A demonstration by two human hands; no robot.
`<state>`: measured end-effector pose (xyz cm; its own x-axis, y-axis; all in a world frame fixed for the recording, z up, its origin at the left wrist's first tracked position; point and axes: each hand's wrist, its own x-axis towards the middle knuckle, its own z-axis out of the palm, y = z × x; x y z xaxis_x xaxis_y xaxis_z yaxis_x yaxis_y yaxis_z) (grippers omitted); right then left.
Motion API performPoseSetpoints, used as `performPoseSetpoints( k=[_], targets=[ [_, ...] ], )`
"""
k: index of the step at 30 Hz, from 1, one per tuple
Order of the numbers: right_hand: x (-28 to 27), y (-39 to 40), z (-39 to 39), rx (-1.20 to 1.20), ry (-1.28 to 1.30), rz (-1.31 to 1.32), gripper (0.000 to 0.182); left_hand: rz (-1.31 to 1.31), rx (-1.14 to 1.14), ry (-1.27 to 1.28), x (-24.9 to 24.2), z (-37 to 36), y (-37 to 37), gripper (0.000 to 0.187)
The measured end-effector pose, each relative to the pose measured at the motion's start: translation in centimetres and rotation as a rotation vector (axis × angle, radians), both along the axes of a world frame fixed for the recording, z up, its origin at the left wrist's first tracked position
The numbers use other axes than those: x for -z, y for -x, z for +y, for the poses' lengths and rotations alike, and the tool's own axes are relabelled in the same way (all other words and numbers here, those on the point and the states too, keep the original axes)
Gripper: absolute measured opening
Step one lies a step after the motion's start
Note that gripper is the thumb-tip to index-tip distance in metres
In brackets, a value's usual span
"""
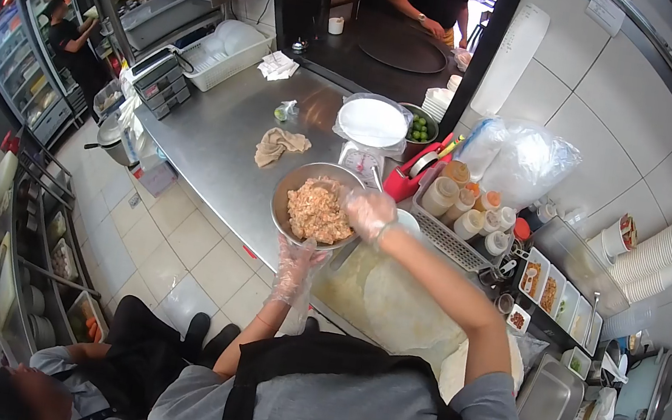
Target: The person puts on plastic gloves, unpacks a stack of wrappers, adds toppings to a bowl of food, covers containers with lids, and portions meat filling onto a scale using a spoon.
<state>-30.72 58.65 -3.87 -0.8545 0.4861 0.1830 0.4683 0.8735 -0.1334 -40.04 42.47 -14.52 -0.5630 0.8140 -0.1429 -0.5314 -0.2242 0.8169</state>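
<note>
A round metal bowl [278,206] tilts over the edge of the steel counter, filled with a pinkish minced mixture [317,210]. My left hand [296,264], in a clear plastic glove, grips the bowl from its near side and underneath. At the bowl's right rim is my right hand [369,216], gloved too, its fingers curled over the mixture. The fingertips are blurred, and what they hold, if anything, cannot be made out. Just behind the bowl stands a kitchen scale [361,162] with a plastic-covered white plate [372,122] on top.
A crumpled beige cloth [282,148] lies on the steel counter [217,142]. On the right are a basket of sauce bottles [441,197], a red tape dispenser [405,182] and a pale board [401,296]. One co-worker [63,378] is close on my left; another person [432,0] stands beyond the opening.
</note>
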Motion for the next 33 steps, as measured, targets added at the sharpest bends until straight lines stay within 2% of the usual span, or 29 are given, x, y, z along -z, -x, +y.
performPoseSetpoints(
  k=[4,7,8,11,14,17,20,23,25,26,29,30,33],
  targets=[
    [2.1,-1.1,-3.0,-0.058,0.055,0.128,0.016,0.023,0.013,-0.029,-0.5,-0.2,-0.3,0.091],
    [1.5,-1.4,-4.9,-0.003,0.123,0.052,0.014,-0.011,-0.005,0.005,-0.2,-0.1,-0.3,0.088],
    [3.3,-1.3,-4.5,-0.060,0.028,0.065,0.016,-0.007,-0.005,0.014,-0.1,-0.1,-0.4,0.087],
    [3.8,-1.5,-5.6,-0.065,0.046,0.087,0.013,0.022,0.000,0.021,0.1,-0.1,-0.3,0.085],
    [4.2,-1.5,-5.3,-0.085,0.319,0.048,0.014,0.060,0.000,0.026,0.5,0.0,-0.3,0.082],
    [2.5,-2.2,-4.9,-0.110,0.399,-0.012,0.018,0.034,-0.040,0.052,-0.3,0.1,-1.3,0.080],
    [4.9,-2.6,-2.6,-0.143,0.590,0.071,0.023,0.020,-0.051,0.058,-0.7,0.1,-1.9,0.079],
    [5.6,-2.9,-0.8,-0.029,1.006,0.012,0.025,0.102,0.025,0.064,-2.0,-0.4,-1.8,0.081],
    [6.9,-3.6,0.0,-0.108,1.165,0.206,0.022,0.184,0.127,0.092,-2.5,-2.0,-0.7,0.086],
    [7.5,-4.1,0.3,-0.149,1.241,0.305,0.021,0.276,0.113,0.183,-3.2,-2.8,-0.4,0.070],
    [5.5,-4.6,-0.1,-0.103,1.162,0.429,0.025,0.552,0.074,0.376,-2.8,-4.4,2.9,0.053],
    [4.9,-4.5,-0.3,-0.066,1.067,0.430,0.023,0.630,0.038,0.353,-4.1,-4.2,3.7,0.047],
    [2.0,-4.7,-1.8,0.030,0.784,0.427,0.018,0.665,-0.165,0.099,-9.3,-1.6,2.9,0.047]
  ],
)
